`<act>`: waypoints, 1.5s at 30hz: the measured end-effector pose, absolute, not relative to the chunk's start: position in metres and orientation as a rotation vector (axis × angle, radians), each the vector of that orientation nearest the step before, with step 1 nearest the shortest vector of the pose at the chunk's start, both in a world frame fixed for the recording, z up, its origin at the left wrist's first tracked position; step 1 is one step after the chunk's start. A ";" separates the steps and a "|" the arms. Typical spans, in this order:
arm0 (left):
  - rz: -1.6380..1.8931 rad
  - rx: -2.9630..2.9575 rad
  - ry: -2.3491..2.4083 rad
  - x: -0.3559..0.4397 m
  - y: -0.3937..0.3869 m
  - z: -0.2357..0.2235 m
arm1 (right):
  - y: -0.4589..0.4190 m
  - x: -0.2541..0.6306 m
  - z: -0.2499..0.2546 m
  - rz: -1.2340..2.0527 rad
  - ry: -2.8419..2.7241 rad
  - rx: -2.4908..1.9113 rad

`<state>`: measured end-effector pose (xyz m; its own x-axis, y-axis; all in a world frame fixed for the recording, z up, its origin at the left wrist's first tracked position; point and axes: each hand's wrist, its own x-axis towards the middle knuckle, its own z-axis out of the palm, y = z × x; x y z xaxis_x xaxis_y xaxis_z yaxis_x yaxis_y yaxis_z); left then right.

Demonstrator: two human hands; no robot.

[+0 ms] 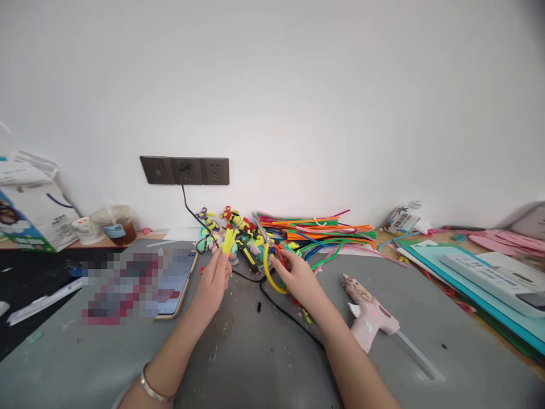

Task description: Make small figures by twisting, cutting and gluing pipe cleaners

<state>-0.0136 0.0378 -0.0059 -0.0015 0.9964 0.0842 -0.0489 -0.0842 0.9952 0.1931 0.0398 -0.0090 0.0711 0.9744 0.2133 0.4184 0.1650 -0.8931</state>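
My left hand (pixel 216 278) is closed around a small bundle of short yellow pipe cleaners (pixel 230 243), which stick up above the fingers. My right hand (pixel 298 277) is closed on scissors; their grey blades (pixel 261 228) point up and away, and a red-orange handle part (pixel 280 254) shows by the fingers. A curved yellow strip (pixel 271 277) hangs at the right fingertips; whether it belongs to the scissors I cannot tell. Beyond both hands lies a pile of small colourful pipe-cleaner figures (pixel 232 216), with a black-and-yellow tool (pixel 247 257) between the hands.
Long coloured pipe cleaners (pixel 327 230) lie along the wall. A pink glue gun (pixel 369 312) rests at right, near stacked folders (pixel 451 284). A black cable (pixel 276 307) crosses the grey mat (pixel 255 369). At left are a phone (pixel 181 284) and a drink cup (pixel 121 227).
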 end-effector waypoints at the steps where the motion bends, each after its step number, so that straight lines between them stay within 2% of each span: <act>1: 1.284 1.230 1.117 -0.013 0.037 -0.005 | 0.040 0.192 -0.012 0.668 -1.556 -1.445; 5: 1.266 1.279 1.115 -0.012 0.035 0.001 | 0.039 0.186 -0.018 0.554 -1.637 -1.483; 12: 1.223 1.516 1.180 -0.015 0.036 -0.001 | 0.037 0.177 -0.016 0.674 -1.507 -1.310; 16: 1.215 1.624 1.199 -0.016 0.038 -0.004 | 0.033 0.181 -0.006 0.553 -1.544 -1.288; 21: 1.201 1.634 1.206 -0.017 0.038 -0.006 | 0.037 0.227 0.016 0.308 -1.586 -1.650; 23: 1.189 1.648 1.206 -0.017 0.038 -0.006 | 0.043 0.252 0.023 0.285 -1.740 -1.941; 26: 1.165 1.672 1.202 -0.016 0.037 -0.006 | 0.056 0.279 0.028 0.293 -1.822 -2.054; 34: 1.207 1.663 1.196 -0.015 0.038 -0.007 | 0.088 0.284 0.039 0.283 -2.062 -2.058; 45: 1.191 1.658 1.201 -0.015 0.039 -0.008 | 0.114 0.276 0.041 0.004 -2.197 -2.104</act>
